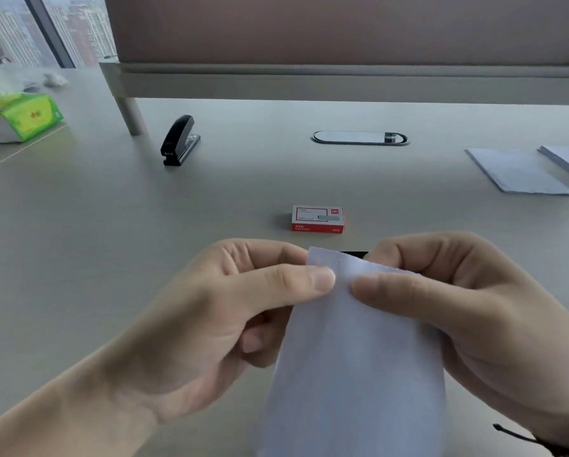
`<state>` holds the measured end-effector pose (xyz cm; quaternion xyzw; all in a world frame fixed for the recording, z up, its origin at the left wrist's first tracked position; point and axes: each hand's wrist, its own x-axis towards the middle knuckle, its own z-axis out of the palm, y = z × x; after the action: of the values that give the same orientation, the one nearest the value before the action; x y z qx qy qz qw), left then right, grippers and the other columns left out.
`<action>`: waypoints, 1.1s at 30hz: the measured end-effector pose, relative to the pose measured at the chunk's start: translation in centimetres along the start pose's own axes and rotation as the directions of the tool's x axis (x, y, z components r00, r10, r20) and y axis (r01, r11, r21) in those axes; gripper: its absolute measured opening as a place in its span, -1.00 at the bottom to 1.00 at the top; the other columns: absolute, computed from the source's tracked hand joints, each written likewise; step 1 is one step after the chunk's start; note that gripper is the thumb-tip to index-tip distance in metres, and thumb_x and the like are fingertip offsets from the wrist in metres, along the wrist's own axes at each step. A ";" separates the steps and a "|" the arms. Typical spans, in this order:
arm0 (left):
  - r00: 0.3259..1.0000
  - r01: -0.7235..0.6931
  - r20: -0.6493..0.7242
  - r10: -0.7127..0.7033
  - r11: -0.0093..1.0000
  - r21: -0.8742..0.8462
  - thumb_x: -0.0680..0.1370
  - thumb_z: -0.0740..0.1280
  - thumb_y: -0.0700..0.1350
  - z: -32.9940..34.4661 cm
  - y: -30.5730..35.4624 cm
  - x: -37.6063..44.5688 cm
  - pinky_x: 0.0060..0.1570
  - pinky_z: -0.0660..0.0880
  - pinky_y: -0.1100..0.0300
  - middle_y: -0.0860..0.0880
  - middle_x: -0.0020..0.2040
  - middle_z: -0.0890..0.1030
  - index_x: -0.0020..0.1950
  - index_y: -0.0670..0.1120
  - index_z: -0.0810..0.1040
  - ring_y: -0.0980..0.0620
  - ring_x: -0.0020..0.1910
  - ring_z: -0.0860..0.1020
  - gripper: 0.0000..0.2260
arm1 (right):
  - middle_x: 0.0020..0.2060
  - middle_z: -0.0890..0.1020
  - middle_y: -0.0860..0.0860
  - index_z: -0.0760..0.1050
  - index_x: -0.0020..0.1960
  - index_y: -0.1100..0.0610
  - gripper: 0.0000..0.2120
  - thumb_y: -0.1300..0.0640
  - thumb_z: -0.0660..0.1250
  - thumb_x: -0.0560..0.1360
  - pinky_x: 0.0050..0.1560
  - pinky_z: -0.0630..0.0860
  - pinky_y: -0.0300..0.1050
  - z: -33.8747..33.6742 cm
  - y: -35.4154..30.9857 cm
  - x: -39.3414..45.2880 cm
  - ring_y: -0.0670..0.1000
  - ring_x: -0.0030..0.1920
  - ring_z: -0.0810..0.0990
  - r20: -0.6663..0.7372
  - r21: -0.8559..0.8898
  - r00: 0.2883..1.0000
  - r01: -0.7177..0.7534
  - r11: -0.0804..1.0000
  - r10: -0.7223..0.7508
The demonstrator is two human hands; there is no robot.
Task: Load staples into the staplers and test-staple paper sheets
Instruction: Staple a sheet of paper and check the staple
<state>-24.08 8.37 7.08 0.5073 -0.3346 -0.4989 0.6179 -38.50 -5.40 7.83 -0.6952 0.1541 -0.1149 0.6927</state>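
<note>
1. Left hand (210, 321) pinches the upper left part of the paper sheet (355, 357), thumb on top, fingers curled behind; held above the surface (78, 242).
2. Right hand (457, 311) grips the same sheet at the upper right, thumb on the front face, thumb tips nearly touching; dark cord at the right wrist.
3. Sheet hangs toward the camera; small mark near its top corner, too small to tell if it is a staple.
4. Dark object (354, 254) peeks out just behind the sheet's top edge, mostly hidden; cannot tell what it is.
5. Staple box (317, 219), red and white, closed, lies flat just beyond the hands.
6. Black stapler (179, 140) rests far left, well apart from the box.
7. Paper stacks (520, 171) lie far right; oval cable port (359, 138) at the back; green tissue pack (21, 118) far left.
</note>
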 end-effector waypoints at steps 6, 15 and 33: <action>0.998 0.057 0.021 -0.056 0.997 -0.053 0.32 0.41 -0.07 0.0 -0.1 0.2 -0.57 0.07 0.40 0.05 -0.52 0.39 -0.23 -0.11 0.70 0.21 -0.65 0.22 -0.86 | -0.42 0.59 0.13 0.55 -0.40 0.17 -0.78 0.04 0.48 0.27 -0.44 0.44 -0.23 0.3 0.0 0.1 0.05 -0.43 0.54 0.044 0.137 0.998 -0.059 0.989 0.053; 0.998 0.050 -0.037 -0.052 0.998 -0.044 0.27 0.45 -0.07 0.1 -0.4 0.3 -0.57 0.05 0.34 -0.01 -0.47 0.42 -0.32 -0.09 0.66 0.20 -0.67 0.23 -0.90 | -0.37 0.65 0.16 0.56 -0.37 0.19 -0.82 0.09 0.48 0.28 -0.37 0.53 -0.17 0.0 0.3 0.4 0.08 -0.40 0.61 0.097 0.220 0.989 -0.130 0.967 0.111; 0.994 0.075 -0.087 -0.072 0.996 0.038 0.35 0.36 -0.12 0.3 -0.8 0.6 -0.48 -0.01 0.22 0.02 -0.47 0.36 -0.03 -0.27 0.56 0.17 -0.63 0.23 -0.72 | -0.37 0.67 0.14 0.55 -0.35 0.21 -0.88 0.19 0.42 0.32 -0.35 0.56 -0.15 0.0 0.8 0.7 0.07 -0.41 0.63 0.050 0.204 0.993 -0.115 0.972 0.107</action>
<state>-24.45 7.75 6.35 0.5528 -0.2992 -0.4922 0.6022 -37.86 -5.62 7.03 -0.6118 0.1665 -0.0782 0.7693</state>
